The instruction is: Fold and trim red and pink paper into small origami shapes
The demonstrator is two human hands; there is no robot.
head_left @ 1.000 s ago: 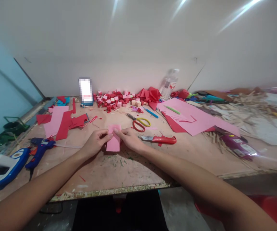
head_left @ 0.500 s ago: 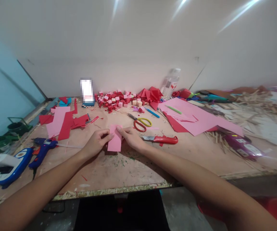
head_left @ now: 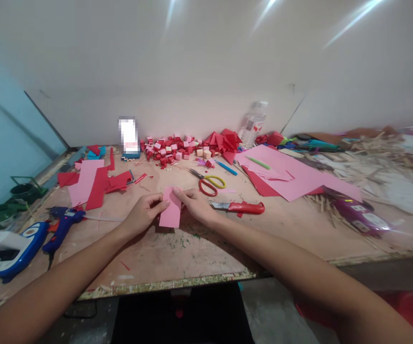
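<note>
A small pink paper strip (head_left: pixel 170 212) lies on the wooden table (head_left: pixel 192 248) in front of me. My left hand (head_left: pixel 142 213) pinches its upper left edge and my right hand (head_left: pixel 196 206) pinches its upper right edge, fingertips almost meeting at the top. Just right of my right hand lies a red-handled utility knife (head_left: pixel 240 207). Beyond it are scissors (head_left: pixel 208 181) with red and yellow handles.
A heap of small red and pink cubes (head_left: pixel 172 145) sits at the back by a plastic bottle (head_left: pixel 253 123). Large pink sheets (head_left: pixel 292 177) lie at right over wooden sticks (head_left: pixel 357 162). Red and pink sheets (head_left: pixel 92 179) and a blue glue gun (head_left: pixel 61 224) lie at left.
Both hands stay on the pink strip; its top edge looks folded slightly further between the fingertips. The view shifted a little.
</note>
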